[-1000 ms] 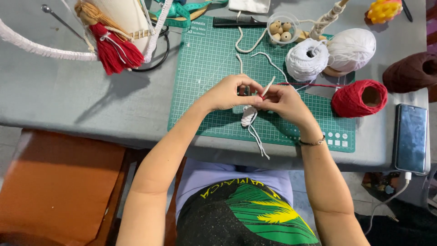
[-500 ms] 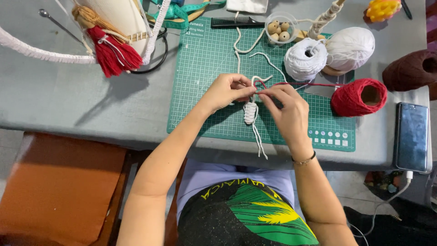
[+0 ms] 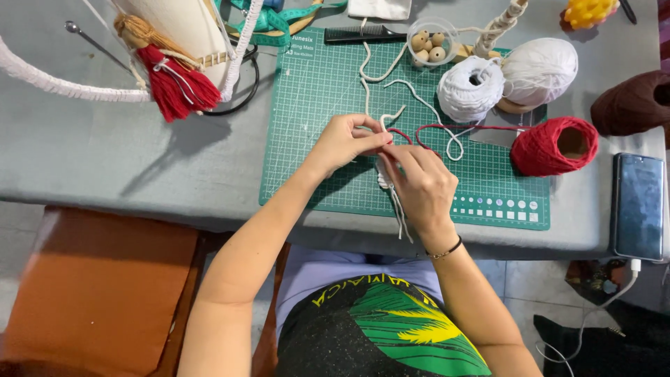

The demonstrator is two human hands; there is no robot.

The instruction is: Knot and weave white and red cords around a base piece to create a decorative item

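Note:
My left hand (image 3: pixel 347 141) pinches the top of a white knotted cord piece (image 3: pixel 395 204) over the green cutting mat (image 3: pixel 314 91). My right hand (image 3: pixel 423 183) covers the middle of that piece, fingers closed on it and on a red yarn strand (image 3: pixel 433 128). The cord's loose white tails hang below my right hand toward the mat's near edge. The red strand runs right to a red yarn spool (image 3: pixel 555 146). A loose white cord (image 3: pixel 370 66) lies curled on the mat beyond my hands.
Two white yarn balls (image 3: pixel 474 87) and a clear cup of wooden beads (image 3: pixel 431 43) stand at the back right. A black comb (image 3: pixel 363 33), a brown yarn ball (image 3: pixel 631 102), a phone (image 3: pixel 638 206) and a red tassel (image 3: pixel 178 87) surround the mat. An orange seat (image 3: pixel 91 279) sits at lower left.
Both hands have shifted slightly left and nearer on the mat. My right hand has turned over the knotted piece, and the red strand now loops out from between my fingers.

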